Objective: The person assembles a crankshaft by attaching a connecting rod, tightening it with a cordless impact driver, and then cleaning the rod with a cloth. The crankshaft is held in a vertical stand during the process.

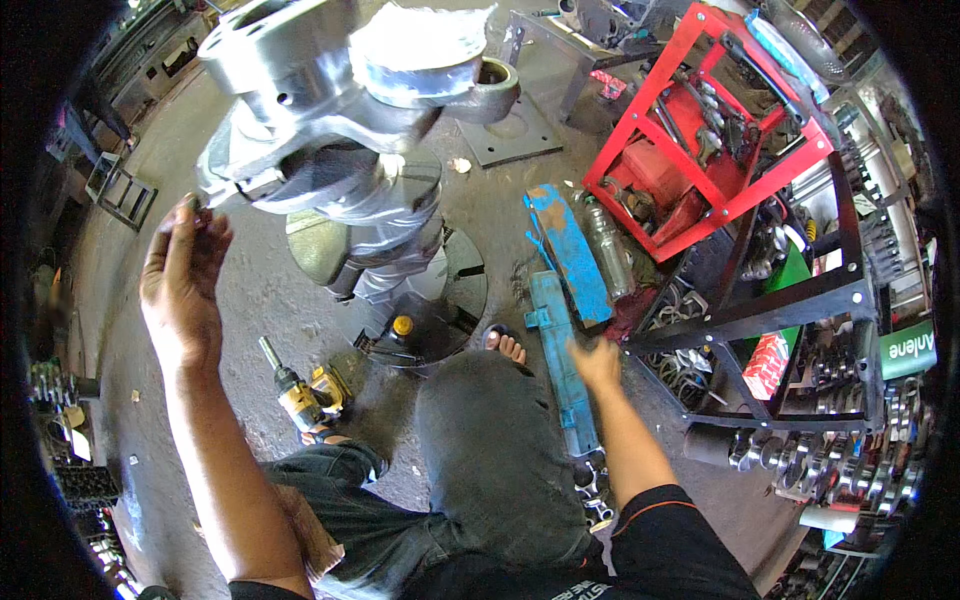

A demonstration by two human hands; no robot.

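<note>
A large shiny metal crankshaft (370, 180) stands upright in front of me on a round slotted plate (465, 270). White wrapping or glare (420, 45) covers one of its upper journals. Raised at its left side, my left hand (188, 285) has its fingers pinched together near the crankshaft's edge; what they hold, if anything, is too small to name. My right hand (600, 367) reaches down beside a long blue case (562, 350) on the floor. Its fingers are blurred, so whether it grips anything is unclear.
A yellow-and-black cordless drill (300, 395) lies by my left foot. A yellow-capped bottle (402, 328) stands near the plate. Another blue box (570, 255) and a clear plastic bottle (607, 250) lie to the right. Beyond them are a red tool rack (690, 215) and a black metal frame (740, 330).
</note>
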